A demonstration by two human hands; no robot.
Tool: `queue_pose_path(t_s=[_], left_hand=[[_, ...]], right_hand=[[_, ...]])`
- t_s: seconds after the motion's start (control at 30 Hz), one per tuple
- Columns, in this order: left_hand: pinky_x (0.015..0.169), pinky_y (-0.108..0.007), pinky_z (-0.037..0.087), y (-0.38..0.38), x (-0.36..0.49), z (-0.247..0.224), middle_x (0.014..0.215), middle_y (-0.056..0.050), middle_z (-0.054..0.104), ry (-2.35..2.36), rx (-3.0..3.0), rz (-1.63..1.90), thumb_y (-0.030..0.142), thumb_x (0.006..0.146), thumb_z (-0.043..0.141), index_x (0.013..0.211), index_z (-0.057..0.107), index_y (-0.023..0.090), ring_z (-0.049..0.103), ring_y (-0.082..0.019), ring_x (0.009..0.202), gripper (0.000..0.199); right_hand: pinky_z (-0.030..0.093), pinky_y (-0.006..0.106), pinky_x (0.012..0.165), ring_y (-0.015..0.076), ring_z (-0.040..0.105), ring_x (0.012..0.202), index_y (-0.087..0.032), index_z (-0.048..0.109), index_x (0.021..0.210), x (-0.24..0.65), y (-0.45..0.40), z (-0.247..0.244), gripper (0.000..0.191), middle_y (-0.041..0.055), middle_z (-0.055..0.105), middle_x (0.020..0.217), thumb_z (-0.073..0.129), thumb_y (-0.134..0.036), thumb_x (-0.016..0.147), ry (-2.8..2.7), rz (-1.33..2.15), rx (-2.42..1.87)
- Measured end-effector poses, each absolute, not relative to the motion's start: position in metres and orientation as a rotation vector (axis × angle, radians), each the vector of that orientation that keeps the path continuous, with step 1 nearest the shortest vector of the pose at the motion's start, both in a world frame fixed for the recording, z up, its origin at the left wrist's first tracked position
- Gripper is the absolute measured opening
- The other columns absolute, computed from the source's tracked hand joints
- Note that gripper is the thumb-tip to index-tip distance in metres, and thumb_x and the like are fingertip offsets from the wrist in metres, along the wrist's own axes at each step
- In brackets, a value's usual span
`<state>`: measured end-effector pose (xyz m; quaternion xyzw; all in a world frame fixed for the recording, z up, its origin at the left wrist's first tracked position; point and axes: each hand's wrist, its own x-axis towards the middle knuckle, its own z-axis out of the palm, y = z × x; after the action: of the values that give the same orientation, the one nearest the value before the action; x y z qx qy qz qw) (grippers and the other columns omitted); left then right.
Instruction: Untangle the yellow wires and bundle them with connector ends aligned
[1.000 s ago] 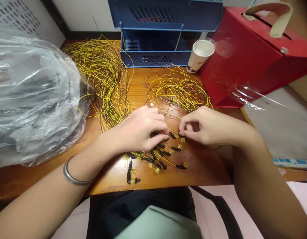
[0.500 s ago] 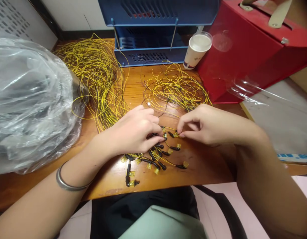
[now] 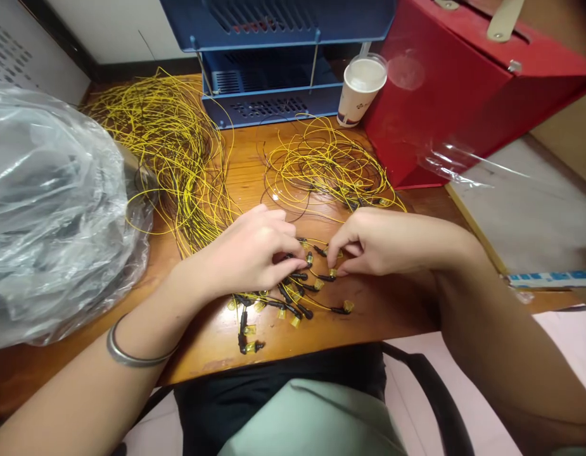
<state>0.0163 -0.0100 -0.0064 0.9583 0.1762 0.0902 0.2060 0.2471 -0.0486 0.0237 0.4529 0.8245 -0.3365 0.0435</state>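
Observation:
Several black connectors with clear yellow caps lie on the wooden table, joined to thin yellow and black wires. My left hand (image 3: 264,250) is closed over the bundle's wire ends; its thumb and fingers press together near a connector, and what lies inside the grip is hidden. To its right, my right hand (image 3: 363,244) has thumb and finger pinched at the yellow cap (image 3: 332,273) of one connector. Another connector (image 3: 343,309) rests below that hand. A large wire bundle (image 3: 178,158) runs from my left hand to the back left.
Behind my hands lies a looser wire coil (image 3: 325,161). A paper cup (image 3: 362,92) stands between a blue rack (image 3: 268,107) and a red box (image 3: 439,95). Clear plastic wrapping (image 3: 59,215) covers something at the left. The table's front edge runs below the connectors.
My right hand has moved from one yellow-capped connector to the one just below it. My left hand stays over the bundle. The view has shifted slightly to the right.

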Motion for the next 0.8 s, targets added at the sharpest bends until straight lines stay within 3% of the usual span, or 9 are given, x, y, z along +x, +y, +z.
queue_pose_path(t_s=[0.17, 0.33, 0.5, 0.8], left_hand=[[0.069, -0.032, 0.031, -0.009, 0.017, -0.007, 0.065, 0.001, 0.062, 0.498, 2.654, 0.260, 0.032, 0.092, 0.064, 0.083, 0.077, 0.023, 0.048, -0.014, 0.069, 0.018], [0.068, -0.033, 0.031, -0.007, 0.015, -0.009, 0.068, -0.001, 0.062, 0.518, 2.757, 0.420, 0.039, 0.098, 0.055, 0.076, 0.072, 0.018, 0.052, -0.015, 0.069, 0.035], [0.067, -0.035, 0.031, -0.003, 0.011, -0.010, 0.076, -0.003, 0.065, 0.685, 2.934, 0.512, 0.033, 0.099, 0.049, 0.086, 0.070, 0.017, 0.054, -0.018, 0.073, 0.030], [0.071, -0.035, 0.031, -0.004, 0.011, -0.011, 0.088, -0.004, 0.071, 0.688, 2.982, 0.367, 0.033, 0.099, 0.048, 0.091, 0.072, 0.019, 0.054, -0.019, 0.080, 0.029]], right_hand=[[0.032, 0.024, 0.051, 0.0082, 0.045, 0.047, -0.029, 0.081, 0.085, 0.246, -0.050, 0.024, 0.021, -0.0066, 0.060, 0.056, 0.067, -0.015, 0.077, 2.515, -1.104, 1.350], [0.029, 0.024, 0.048, 0.0070, 0.041, 0.043, -0.029, 0.080, 0.084, 0.250, -0.050, 0.026, 0.019, -0.0090, 0.050, 0.048, 0.069, -0.016, 0.076, 2.575, -1.092, 1.362], [0.027, 0.023, 0.051, 0.0067, 0.037, 0.044, -0.021, 0.072, 0.075, 0.246, -0.047, 0.018, 0.006, -0.0092, 0.042, 0.048, 0.068, -0.022, 0.079, 2.772, -0.972, 1.646], [0.032, 0.025, 0.062, 0.0101, 0.044, 0.055, -0.021, 0.078, 0.100, 0.232, -0.045, 0.001, 0.021, -0.0041, 0.054, 0.059, 0.065, -0.025, 0.084, 2.820, -0.860, 1.629]])
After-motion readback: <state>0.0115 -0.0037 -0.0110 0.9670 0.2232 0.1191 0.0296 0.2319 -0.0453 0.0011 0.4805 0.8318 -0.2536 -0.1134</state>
